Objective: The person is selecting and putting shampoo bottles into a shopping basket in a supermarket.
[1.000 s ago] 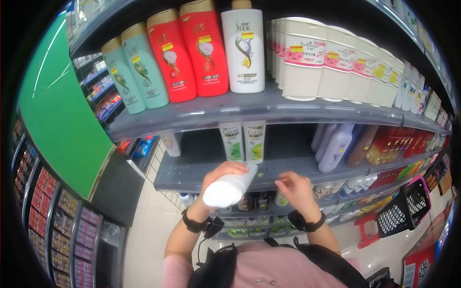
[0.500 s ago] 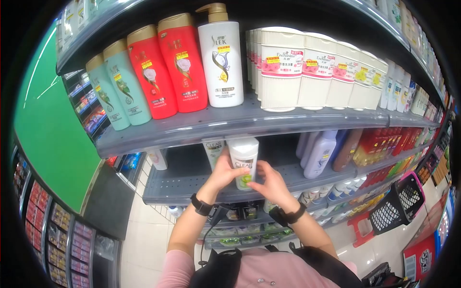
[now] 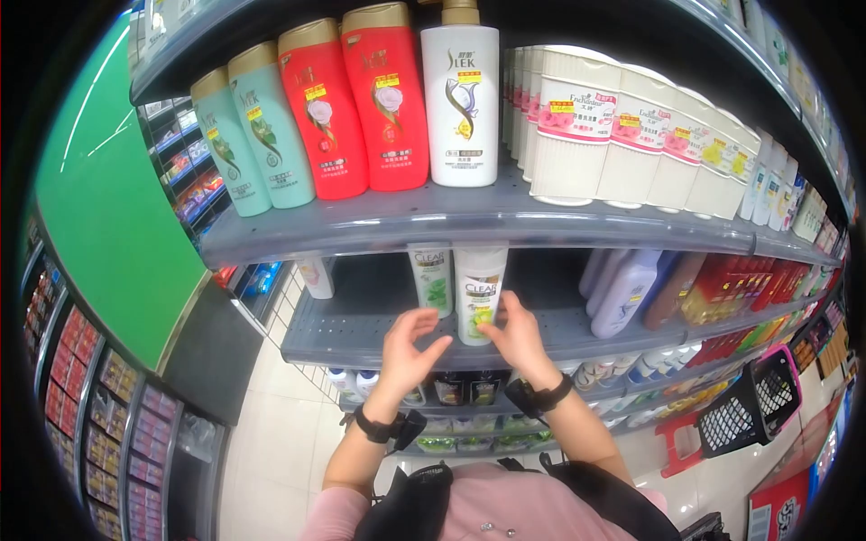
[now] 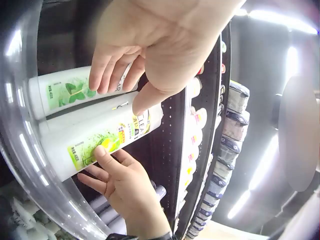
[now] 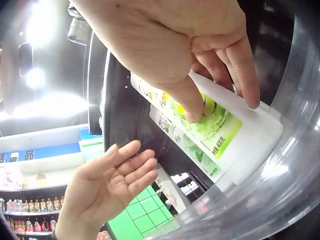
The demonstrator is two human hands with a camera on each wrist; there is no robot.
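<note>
A white CLEAR shampoo bottle with a yellow-green label stands upright near the front edge of the middle shelf. My right hand grips it from the right, thumb on the front label and fingers along its side, as the right wrist view also shows. To the left of the bottle, my left hand is held with fingers spread loosely and nothing in it. Close beside stands another CLEAR bottle with a green leaf label, partly covered by the left hand in the left wrist view.
Over the hands juts the upper shelf edge, carrying red bottles, a white pump bottle and cream bottles. Lavender bottles stand farther right. A black shopping basket is on the floor at right.
The bottle was tilted in my left hand, then turned upright between both hands. Now it stands at the shelf front; the left hand has let go and drawn back left.
</note>
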